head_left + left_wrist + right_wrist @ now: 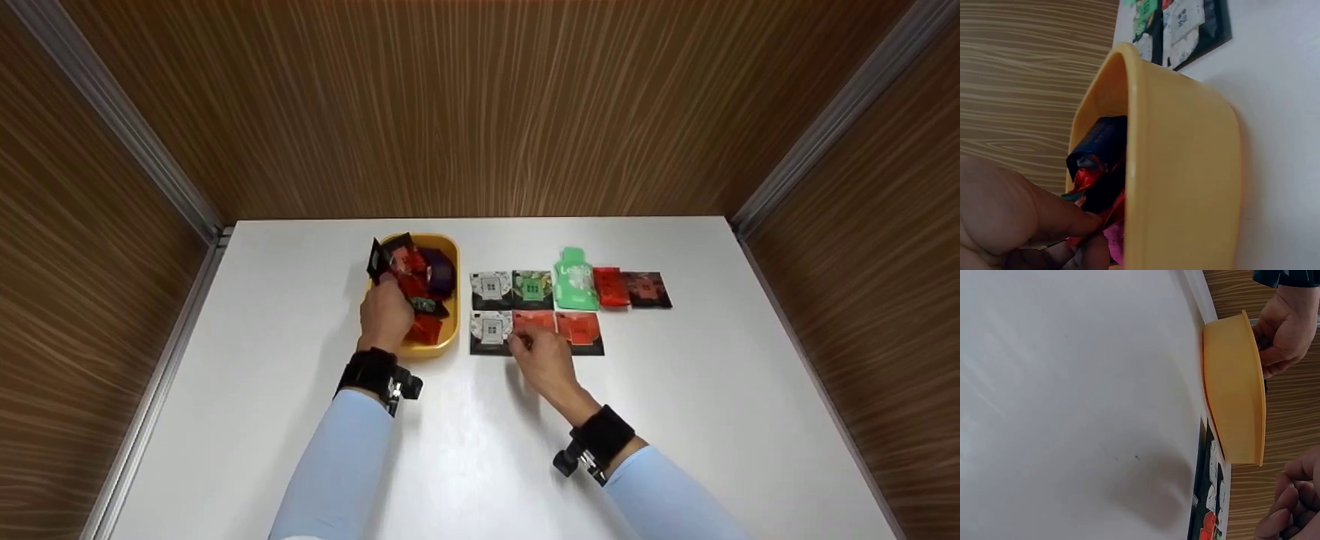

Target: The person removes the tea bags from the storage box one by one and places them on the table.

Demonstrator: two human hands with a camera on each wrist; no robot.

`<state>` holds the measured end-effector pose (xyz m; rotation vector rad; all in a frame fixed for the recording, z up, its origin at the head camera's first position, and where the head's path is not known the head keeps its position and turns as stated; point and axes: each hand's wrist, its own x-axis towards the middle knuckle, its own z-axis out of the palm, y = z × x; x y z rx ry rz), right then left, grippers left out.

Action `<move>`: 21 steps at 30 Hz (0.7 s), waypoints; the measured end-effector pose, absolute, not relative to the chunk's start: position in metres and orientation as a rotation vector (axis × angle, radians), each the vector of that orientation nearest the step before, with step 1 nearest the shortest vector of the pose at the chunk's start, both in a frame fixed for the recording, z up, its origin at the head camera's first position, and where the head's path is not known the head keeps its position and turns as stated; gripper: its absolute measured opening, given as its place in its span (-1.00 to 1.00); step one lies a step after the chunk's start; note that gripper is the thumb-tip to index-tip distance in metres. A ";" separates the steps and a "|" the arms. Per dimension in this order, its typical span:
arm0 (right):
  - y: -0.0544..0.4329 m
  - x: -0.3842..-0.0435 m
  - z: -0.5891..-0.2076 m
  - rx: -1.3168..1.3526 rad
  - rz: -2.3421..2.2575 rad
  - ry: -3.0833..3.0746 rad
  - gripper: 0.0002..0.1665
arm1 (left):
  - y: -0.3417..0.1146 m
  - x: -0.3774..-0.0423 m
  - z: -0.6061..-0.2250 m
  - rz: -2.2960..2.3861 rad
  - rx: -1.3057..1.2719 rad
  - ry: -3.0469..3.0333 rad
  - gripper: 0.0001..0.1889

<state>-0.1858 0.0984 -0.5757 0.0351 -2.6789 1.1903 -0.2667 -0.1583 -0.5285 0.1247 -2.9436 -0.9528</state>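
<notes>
My left hand (386, 315) reaches into a yellow bin (454, 330). Thumb and finger pinch a red packet (1113, 214) inside it, seen in the left wrist view. A small black packet (377, 259) stands up at the bin's left rim, beside those fingers. Other sachets and a dark blue packet (1100, 140) lie in the bin. My right hand (546, 358) hovers over the front row of flat tea sachets, fingers loosely curled with nothing in them. It partly hides a red sachet (534, 319), between a white-and-black sachet (491, 331) and another red sachet (580, 330).
Behind that row lie a white-and-black sachet (491, 289), a green-and-black sachet (532, 289), a light green pouch (576, 281), a red packet (611, 286) and a dark red sachet (647, 289). Wood-grain panels enclose the white table (720, 420) at the back and sides.
</notes>
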 end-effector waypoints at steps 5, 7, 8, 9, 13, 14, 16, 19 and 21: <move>0.097 -0.186 -0.573 0.035 1.201 -2.672 -0.90 | -0.161 -0.264 -0.505 -1.013 0.173 -2.804 -0.71; 0.097 -0.187 -0.570 0.031 1.205 -2.666 -0.89 | -0.160 -0.261 -0.496 -1.028 0.157 -2.731 -0.73; 0.097 -0.187 -0.568 0.030 1.211 -2.662 -0.88 | -0.159 -0.259 -0.491 -1.037 0.148 -2.696 -0.73; 0.097 -0.187 -0.565 0.029 1.223 -2.656 -0.88 | -0.158 -0.256 -0.486 -1.055 0.138 -2.661 -0.73; 0.095 -0.188 -0.553 0.038 1.266 -2.622 -0.87 | -0.151 -0.246 -0.468 -1.115 0.092 -2.571 -0.77; 0.095 -0.188 -0.550 0.048 1.274 -2.612 -0.87 | -0.149 -0.243 -0.465 -1.141 0.080 -2.562 -0.78; 0.094 -0.188 -0.545 0.076 1.294 -2.595 -0.85 | -0.142 -0.237 -0.459 -1.194 0.052 -2.558 -0.80; 0.093 -0.187 -0.538 0.144 1.348 -2.584 -0.69 | -0.129 -0.229 -0.456 -1.295 0.002 -2.574 -0.84; 0.092 -0.186 -0.536 0.194 1.386 -2.590 -0.55 | -0.120 -0.223 -0.456 -1.368 -0.038 -2.588 -0.85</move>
